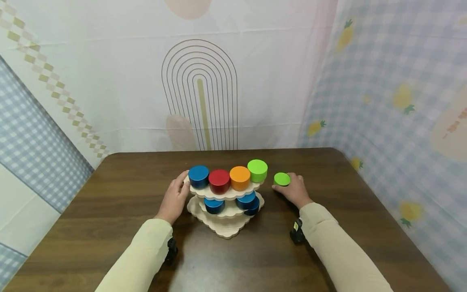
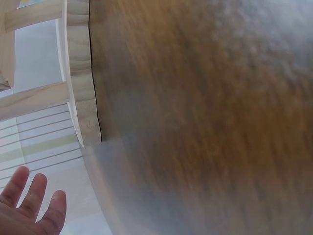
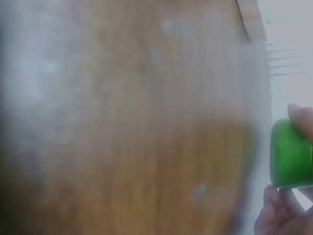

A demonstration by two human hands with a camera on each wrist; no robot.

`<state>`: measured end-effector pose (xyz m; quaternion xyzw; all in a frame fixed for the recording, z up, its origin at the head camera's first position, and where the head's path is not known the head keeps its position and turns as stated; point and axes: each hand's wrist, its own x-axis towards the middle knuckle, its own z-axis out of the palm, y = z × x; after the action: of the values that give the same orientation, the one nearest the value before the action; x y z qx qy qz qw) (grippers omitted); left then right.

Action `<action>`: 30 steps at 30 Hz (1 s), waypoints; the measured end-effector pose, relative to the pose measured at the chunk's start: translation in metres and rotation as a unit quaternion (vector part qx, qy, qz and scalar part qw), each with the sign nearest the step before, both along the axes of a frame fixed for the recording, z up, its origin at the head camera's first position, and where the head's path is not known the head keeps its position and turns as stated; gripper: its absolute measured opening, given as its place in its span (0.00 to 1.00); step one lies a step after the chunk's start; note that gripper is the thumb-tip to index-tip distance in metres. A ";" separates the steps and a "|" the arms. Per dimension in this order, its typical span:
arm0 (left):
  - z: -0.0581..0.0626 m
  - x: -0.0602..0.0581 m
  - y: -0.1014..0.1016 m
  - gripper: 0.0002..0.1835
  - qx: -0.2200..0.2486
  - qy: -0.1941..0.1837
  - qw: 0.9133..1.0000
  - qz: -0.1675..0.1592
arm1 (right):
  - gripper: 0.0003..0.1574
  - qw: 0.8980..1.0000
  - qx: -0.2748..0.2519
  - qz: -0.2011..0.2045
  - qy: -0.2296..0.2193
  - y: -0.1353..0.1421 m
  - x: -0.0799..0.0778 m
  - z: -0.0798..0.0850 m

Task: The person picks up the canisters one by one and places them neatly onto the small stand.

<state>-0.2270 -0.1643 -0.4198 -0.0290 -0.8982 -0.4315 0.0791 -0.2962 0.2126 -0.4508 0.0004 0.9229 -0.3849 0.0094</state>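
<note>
A pale wooden three-tier stand (image 1: 226, 230) with scalloped edges stands on the table. Along its top tier sit a blue cylinder (image 1: 198, 177), a red one (image 1: 219, 181), an orange one (image 1: 240, 178) and a light green one (image 1: 257, 170). Lower down are blue cylinders (image 1: 214, 206), partly hidden by the tier above. At the top tier's left end, my left hand (image 1: 173, 199) touches the edge beside the blue cylinder; its fingers (image 2: 35, 196) look loosely extended in the left wrist view. My right hand (image 1: 297, 190) grips another light green cylinder (image 3: 291, 154), right of the stand.
The dark brown wooden table (image 1: 146, 251) carries the stand near its middle. Behind it hangs a white patterned cloth (image 1: 127, 89), with a blue checked cloth (image 1: 383, 121) on the right. A small black device (image 1: 297, 233) is worn at the right wrist.
</note>
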 end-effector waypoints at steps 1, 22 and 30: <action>0.000 0.000 0.000 0.27 0.001 0.001 1.000 -0.001 | 0.44 1.000 -0.002 0.001 0.002 0.000 0.001 0.001; 0.000 0.000 0.000 0.27 0.013 -0.002 1.000 -0.005 | 0.42 0.999 0.005 0.027 0.021 -0.004 0.047 0.023; 0.001 0.001 0.001 0.28 0.017 -0.004 1.000 -0.008 | 0.42 1.000 0.011 0.028 0.003 -0.014 0.072 0.025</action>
<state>-0.2260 -0.1636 -0.4187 -0.0329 -0.8909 -0.4472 0.0724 -0.2238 0.1989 -0.4257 -0.0262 0.9269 -0.3740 0.0172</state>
